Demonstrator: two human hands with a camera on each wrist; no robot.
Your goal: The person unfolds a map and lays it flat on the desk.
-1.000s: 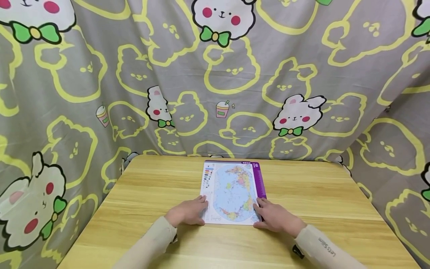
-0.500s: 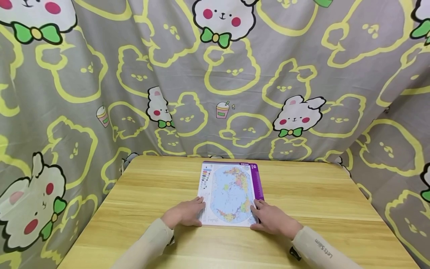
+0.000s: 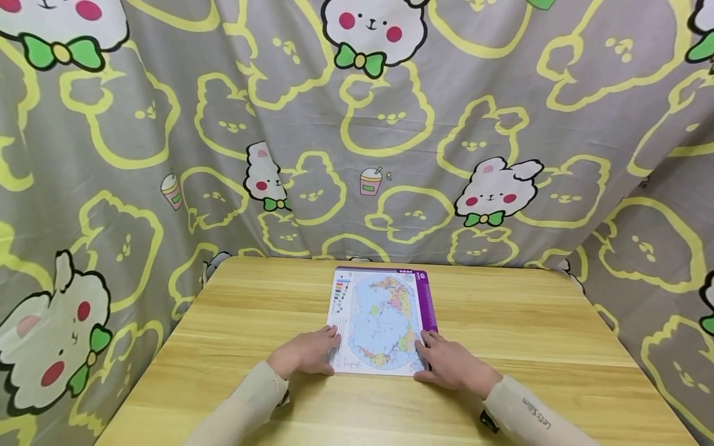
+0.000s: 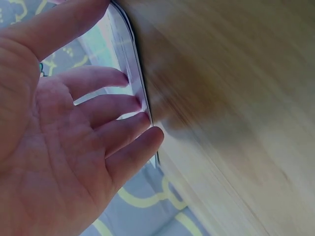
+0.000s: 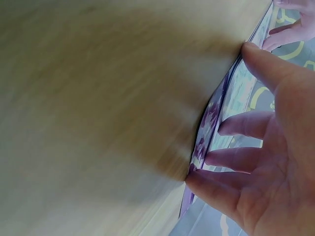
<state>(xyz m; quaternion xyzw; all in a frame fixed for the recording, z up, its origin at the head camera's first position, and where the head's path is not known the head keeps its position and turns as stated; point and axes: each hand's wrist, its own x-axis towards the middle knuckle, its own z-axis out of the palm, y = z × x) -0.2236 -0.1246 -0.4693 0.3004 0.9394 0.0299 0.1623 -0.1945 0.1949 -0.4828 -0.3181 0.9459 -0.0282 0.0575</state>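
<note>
A thin world map sheet (image 3: 380, 322) with rounded corners lies flat on the wooden table, turned sideways, a purple strip (image 3: 426, 303) along its right side. My left hand (image 3: 304, 353) touches the map's left edge near the front corner. In the left wrist view the fingers (image 4: 113, 105) of that hand are nearly straight, their tips against the edge. Opposite it, my right hand (image 3: 454, 359) rests at the right edge, fingertips on the purple strip. The right wrist view shows the right thumb and fingers (image 5: 236, 160) spread along that edge, where a second purple-patterned layer shows underneath.
The light wooden table (image 3: 251, 310) extends to both sides of the map. A grey curtain (image 3: 312, 124) with yellow outlines and rabbit faces hangs behind the table and along its left and right sides.
The map and both hands have shifted slightly left and a little nearer to me since a second ago. Over the last half second they have stayed almost still.
</note>
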